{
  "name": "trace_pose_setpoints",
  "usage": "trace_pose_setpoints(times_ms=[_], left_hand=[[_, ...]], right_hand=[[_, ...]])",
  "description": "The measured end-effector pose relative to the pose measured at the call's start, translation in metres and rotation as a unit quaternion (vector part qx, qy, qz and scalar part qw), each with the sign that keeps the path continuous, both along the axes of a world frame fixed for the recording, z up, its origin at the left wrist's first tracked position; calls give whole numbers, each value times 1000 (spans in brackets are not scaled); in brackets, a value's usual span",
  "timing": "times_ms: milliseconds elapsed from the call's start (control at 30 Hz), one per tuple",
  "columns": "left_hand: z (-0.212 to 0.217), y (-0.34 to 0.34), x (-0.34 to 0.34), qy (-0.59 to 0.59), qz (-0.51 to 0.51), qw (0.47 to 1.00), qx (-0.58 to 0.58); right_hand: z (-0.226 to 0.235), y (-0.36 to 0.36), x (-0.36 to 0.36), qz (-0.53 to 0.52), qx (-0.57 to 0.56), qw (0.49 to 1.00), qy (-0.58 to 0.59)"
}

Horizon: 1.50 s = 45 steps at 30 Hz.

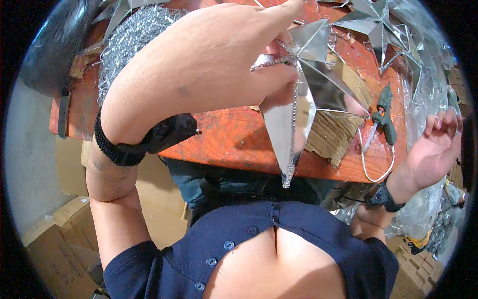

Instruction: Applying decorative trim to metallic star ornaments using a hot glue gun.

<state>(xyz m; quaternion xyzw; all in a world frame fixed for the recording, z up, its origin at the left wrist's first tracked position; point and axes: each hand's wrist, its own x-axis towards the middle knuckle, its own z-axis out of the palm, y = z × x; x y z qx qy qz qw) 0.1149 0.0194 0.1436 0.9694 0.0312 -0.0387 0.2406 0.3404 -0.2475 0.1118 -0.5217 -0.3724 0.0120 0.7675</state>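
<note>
My left hand is pinching the star near its centre, fingers closed on a glittered rib, and is holding it tilted above the near edge of the table. My right hand is hanging half open at the right, palm up, fingers loosely curled, gripping nothing I can make out. A glue gun is lying on cardboard just beside the star. Further stars are lying at the far right, tinsel at the far left.
</note>
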Motion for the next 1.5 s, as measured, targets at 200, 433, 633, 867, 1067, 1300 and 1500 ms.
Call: trace_pose_setpoints(times_ms=[200,433,633,867,1067,1300,1500], left_hand=[[12,-6,9,22,33,999,3],[6,-10,10,-13,46,999,15],[10,-19,12,-1,62,996,59],[13,-20,9,5,110,992,-55],[-4,53,-49,-329,67,919,207],[2,155,-287,-264,397,790,385],[-62,76,-290,-617,472,595,-207]], right_hand=[[-21,-29,-3,-127,-42,991,-30],[-31,-48,1,-168,-40,985,-20],[-34,-51,2,-178,-43,983,-15],[-38,-55,6,-186,-47,981,-16],[-35,-66,14,-210,-29,977,-19],[-44,-88,39,-260,-26,963,-68],[-50,-77,39,-273,-35,961,-10]])
